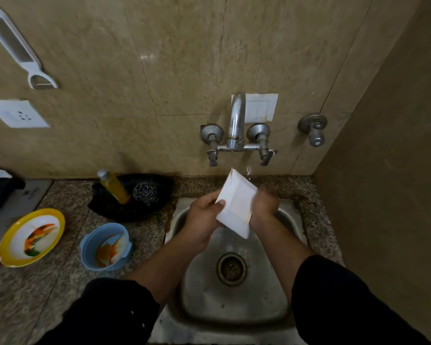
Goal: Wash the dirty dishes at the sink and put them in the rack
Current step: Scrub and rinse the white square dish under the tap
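I can read no text anywhere; faint marks on the grey slab [23, 202], at nine o'clock, are too blurred.

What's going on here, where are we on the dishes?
A person holds a white square plate tilted over the sink, under the tap, with the left grip and right grip on opposite edges. Water seems to splash off its top corner. A smeared yellow plate and a smeared blue bowl sit on the counter to the left, not yet washed.
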